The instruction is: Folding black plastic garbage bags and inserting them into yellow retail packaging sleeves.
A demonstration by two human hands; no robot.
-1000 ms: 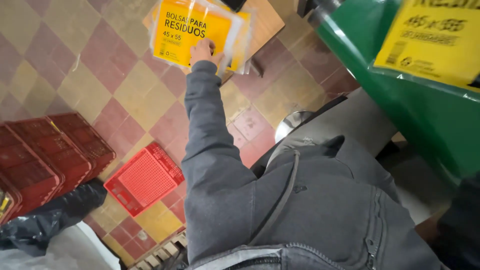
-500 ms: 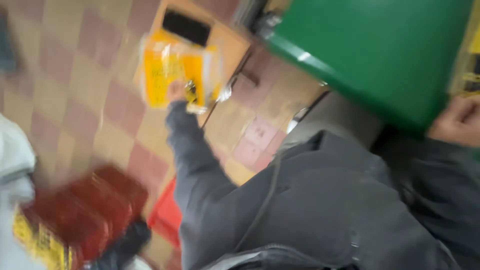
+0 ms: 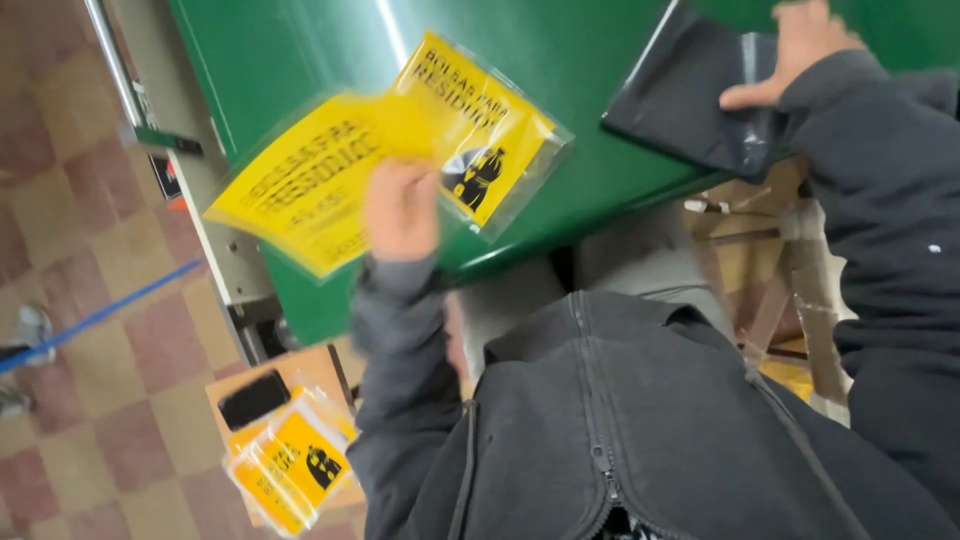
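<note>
My left hand [image 3: 402,208] grips two yellow plastic packets [image 3: 330,180] with black print, held up over the edge of a green table [image 3: 300,60]. One packet fans left, the other fans right, and both are blurred by motion. My right hand [image 3: 790,50] rests on a folded black plastic bag [image 3: 690,95] lying on the green table at the upper right. Both arms wear dark grey sleeves, and my zipped grey jacket [image 3: 620,430] fills the lower middle.
On the checkered tile floor [image 3: 80,200] lies a brown cardboard piece [image 3: 300,375] with a black phone-like slab [image 3: 254,398] and several more yellow packets [image 3: 290,470]. A cardboard box [image 3: 770,270] stands under the table at right. A blue line [image 3: 90,320] crosses the floor at left.
The view has swung from the floor up to the green table. My left hand has lifted the yellow packets off the cardboard and brought them over the table edge; my right hand now lies on the black bag.
</note>
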